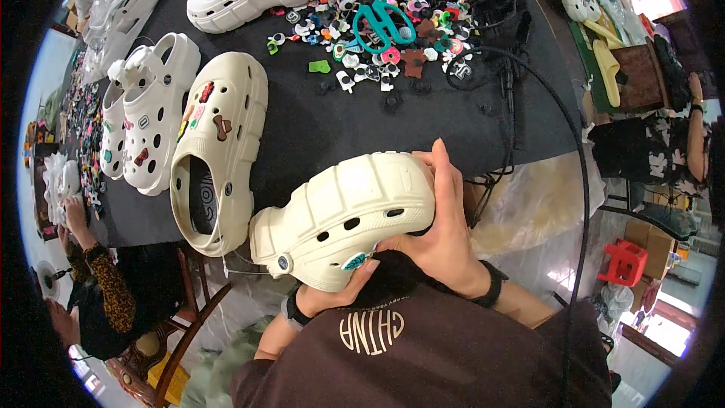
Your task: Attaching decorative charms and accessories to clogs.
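Far left: white clogs (156, 132) on the dark surface (325, 117), charms already seated in their uppers. Next, one cream clog (245, 83) resting on the surface, several charms in place; judged well advanced, though some holes are bare. A thin tie appears to run from its heel toward the second cream clog (355, 196), held up at the surface's near edge, sole side away, heel left, toe right. Left grip (336, 295): closed on the clog's lower side, thumb at the teal charm (353, 261). Only this charm shows here; most of the upper is hidden, so count uncertain. Judged less complete than its mate. Beyond, loose charms (414, 63) lie heaped, unfitted. Right grip (445, 249): closed round the toe end, fingers over the far side, thumb near the opening.
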A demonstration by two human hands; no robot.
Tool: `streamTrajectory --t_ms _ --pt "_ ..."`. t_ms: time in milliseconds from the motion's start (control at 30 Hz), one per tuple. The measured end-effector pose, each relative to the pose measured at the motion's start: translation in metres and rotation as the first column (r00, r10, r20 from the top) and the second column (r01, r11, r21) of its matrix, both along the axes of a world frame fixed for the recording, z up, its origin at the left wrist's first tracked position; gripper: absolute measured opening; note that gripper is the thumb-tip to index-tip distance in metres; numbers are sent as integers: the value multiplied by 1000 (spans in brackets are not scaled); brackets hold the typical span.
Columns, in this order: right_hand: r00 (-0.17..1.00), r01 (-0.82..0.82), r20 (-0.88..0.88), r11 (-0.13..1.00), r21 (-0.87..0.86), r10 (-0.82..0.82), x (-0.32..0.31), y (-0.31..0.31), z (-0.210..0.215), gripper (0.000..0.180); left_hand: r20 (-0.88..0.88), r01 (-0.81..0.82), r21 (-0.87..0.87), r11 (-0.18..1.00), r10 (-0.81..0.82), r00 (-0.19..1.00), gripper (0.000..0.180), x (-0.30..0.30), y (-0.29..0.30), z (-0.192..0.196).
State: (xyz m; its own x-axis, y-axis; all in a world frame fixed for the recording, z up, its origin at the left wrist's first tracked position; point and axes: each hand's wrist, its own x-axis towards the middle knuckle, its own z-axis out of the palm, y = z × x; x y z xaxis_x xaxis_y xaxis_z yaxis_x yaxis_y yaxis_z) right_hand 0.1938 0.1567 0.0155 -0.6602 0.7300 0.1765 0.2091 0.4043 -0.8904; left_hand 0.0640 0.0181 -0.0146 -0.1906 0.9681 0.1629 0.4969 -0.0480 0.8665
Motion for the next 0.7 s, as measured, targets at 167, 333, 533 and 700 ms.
streamTrajectory --t_ms 167,333,533,700 --pt "996 11 81 987 161 -24 -14 -5 3 104 276 -93 6 996 87 957 34 0 -4 -5" --pt "998 -50 46 990 134 44 -16 7 5 91 340 -232 22 973 211 917 33 3 0 0" --pt "989 -98 -120 994 -53 91 -10 15 -19 92 510 -306 -97 947 311 802 29 8 15 14" --pt "988 -104 -114 994 -30 100 -5 12 -19 94 472 -324 -107 940 335 816 27 11 14 13"
